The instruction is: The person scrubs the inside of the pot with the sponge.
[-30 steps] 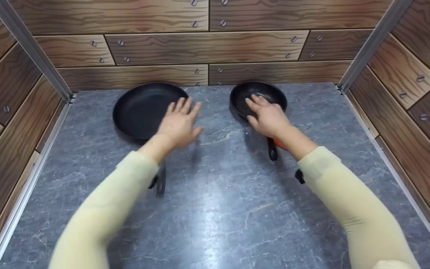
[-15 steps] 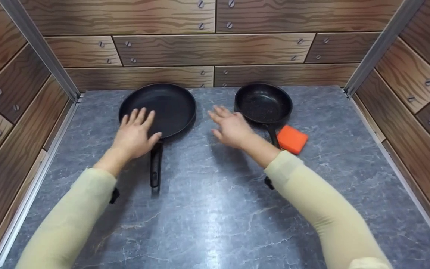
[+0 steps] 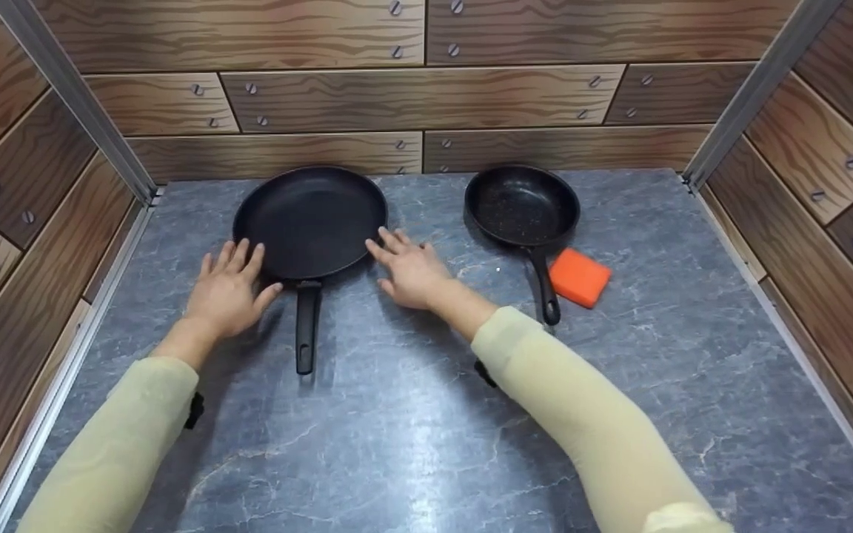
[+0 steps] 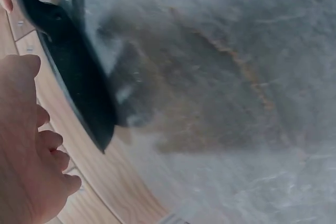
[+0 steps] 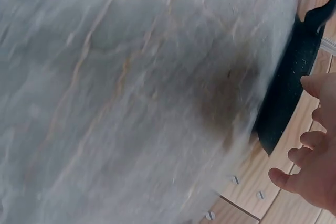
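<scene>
In the head view a large black frying pan (image 3: 312, 222) lies at the back left, its handle (image 3: 306, 326) toward me. My left hand (image 3: 225, 296) is at the pan's left front rim, fingers spread and straight. On the other side, my right hand (image 3: 415, 274) has its fingertips right at the pan's right rim, also spread. Neither hand curls round anything. The left wrist view shows the left hand (image 4: 31, 166) beside the dark side of the large pan (image 4: 79, 77). In the right wrist view the right hand (image 5: 315, 150) is near a pan's dark side (image 5: 289, 82).
A smaller black frying pan (image 3: 521, 207) stands at the back right, handle toward me. An orange square sponge-like block (image 3: 580, 277) lies against its handle. Wood-patterned walls (image 3: 419, 96) enclose the grey marbled table (image 3: 412, 414) at the back and sides.
Both hands have moved left: the left from over the large pan to its left rim, the right from over the small pan to the large pan's right rim. The orange block came into full view.
</scene>
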Action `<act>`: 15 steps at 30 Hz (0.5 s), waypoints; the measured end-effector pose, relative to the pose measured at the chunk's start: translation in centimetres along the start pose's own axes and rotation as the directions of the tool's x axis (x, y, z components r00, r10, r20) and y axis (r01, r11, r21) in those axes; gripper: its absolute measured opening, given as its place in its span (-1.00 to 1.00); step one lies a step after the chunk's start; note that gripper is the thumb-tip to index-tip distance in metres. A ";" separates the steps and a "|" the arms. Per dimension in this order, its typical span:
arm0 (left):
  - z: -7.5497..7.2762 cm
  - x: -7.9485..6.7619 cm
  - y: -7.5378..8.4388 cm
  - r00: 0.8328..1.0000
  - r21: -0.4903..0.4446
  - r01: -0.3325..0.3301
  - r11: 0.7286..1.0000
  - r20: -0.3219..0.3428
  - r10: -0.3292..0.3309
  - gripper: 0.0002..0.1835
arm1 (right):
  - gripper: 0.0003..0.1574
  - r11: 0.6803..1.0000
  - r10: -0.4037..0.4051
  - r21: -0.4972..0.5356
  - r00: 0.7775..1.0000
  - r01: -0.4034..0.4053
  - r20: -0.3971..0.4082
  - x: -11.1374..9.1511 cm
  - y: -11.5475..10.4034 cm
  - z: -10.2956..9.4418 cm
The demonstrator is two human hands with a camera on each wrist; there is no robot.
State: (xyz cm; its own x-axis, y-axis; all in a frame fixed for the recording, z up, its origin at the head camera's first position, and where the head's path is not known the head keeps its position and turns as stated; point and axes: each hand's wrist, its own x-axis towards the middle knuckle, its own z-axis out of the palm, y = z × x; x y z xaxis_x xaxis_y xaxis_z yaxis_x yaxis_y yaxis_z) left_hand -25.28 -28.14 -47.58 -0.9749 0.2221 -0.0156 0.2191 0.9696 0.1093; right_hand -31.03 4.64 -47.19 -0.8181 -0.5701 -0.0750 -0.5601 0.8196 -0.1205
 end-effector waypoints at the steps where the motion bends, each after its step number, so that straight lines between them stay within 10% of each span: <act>1: 0.2 -0.1 -0.2 1.000 0.001 0.007 1.000 0.007 -0.007 -0.11 | -0.06 1.000 -0.002 -0.004 1.000 0.003 0.010 0.2 -0.2 0.2; 15: 1.4 -0.2 -0.5 0.996 -0.043 0.032 0.999 0.085 -0.029 -0.10 | -0.05 0.998 -0.036 -0.040 0.997 0.039 0.071 0.8 -0.5 1.3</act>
State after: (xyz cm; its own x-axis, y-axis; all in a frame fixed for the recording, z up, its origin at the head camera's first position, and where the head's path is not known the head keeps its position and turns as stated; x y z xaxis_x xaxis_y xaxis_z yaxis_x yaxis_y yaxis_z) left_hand -25.11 -28.52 -49.03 -0.9739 0.2021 -0.1036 0.1854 0.9709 0.1513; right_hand -31.21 3.74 -48.48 -0.7863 -0.6017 -0.1403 -0.5961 0.7985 -0.0833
